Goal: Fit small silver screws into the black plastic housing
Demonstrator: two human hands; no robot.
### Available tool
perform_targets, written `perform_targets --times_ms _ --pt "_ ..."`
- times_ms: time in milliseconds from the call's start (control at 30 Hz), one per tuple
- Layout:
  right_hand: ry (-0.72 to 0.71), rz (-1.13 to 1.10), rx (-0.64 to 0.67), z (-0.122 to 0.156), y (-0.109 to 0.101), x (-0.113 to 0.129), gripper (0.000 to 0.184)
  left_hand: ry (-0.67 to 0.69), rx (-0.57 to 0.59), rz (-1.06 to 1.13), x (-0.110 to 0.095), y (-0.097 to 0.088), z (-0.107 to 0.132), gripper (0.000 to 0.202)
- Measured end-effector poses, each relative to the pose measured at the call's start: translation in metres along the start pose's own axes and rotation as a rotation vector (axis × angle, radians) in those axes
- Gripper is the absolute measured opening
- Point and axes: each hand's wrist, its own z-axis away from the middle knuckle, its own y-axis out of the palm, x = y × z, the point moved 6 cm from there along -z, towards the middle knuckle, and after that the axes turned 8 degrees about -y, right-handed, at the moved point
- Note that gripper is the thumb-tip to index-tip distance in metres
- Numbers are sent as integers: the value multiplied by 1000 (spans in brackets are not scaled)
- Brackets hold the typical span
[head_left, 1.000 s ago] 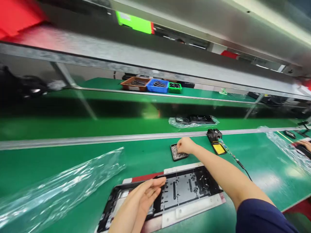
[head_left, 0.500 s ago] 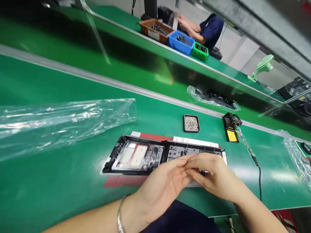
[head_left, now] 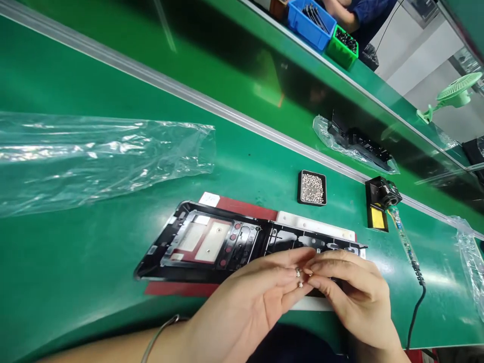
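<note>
Screws (head_left: 299, 278), small and silvery, lie on the fingertips of the left hand (head_left: 245, 307), which is turned palm up with its fingers loosely extended over the near edge of the black frame (head_left: 212, 242). The right hand (head_left: 351, 292) meets it from the right, fingertips pinched on or at those screws; whether one is actually gripped cannot be made out. Both hands hide the frame's near right portion and part of the white fixture plate (head_left: 317, 229) beneath it. A red sheet (head_left: 242, 207) shows past the frame's far edge and at its near left corner. The assembly rests on the green bench (head_left: 94, 262).

Beyond it, apart from the hands, sits a small black tray (head_left: 312, 188) filled with more screws. To its right stands a black holder with a yellow pad (head_left: 378, 212), from which a tool and its dark cable (head_left: 414, 315) run toward the near edge. A clear plastic bag (head_left: 94, 156) lies at left, cut off by the frame edge. Farther back a bagged black part (head_left: 357, 143) rests on the belt. At top, blue (head_left: 308, 22) and green (head_left: 342, 48) bins and another person's sleeve (head_left: 372, 12) are partly cropped.
</note>
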Motion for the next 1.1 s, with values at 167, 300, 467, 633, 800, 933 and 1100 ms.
perform_targets --times_ms 167,300,467,633,800,933,1100 --pt "-14 33 -61 1 -2 0 15 -41 -108 -166 1 0 0 40" --pt "-28 78 -111 2 -6 3 21 -90 -114 -379 3 -1 0 52" --pt "-53 113 -116 3 -4 8 24 -92 -140 -460 1 -1 1 51" --pt "-79 194 -79 8 -3 11 13 -80 -147 -457 2 -2 2 48" --pt "-131 234 -48 13 -3 15 13 -27 -112 -429 1 -2 1 42" --pt "-105 189 -37 13 -2 13 21 -23 -207 -405 0 -10 2 46" --pt "-80 145 -25 12 -1 14 23 -50 -220 -444 2 -11 5 52"
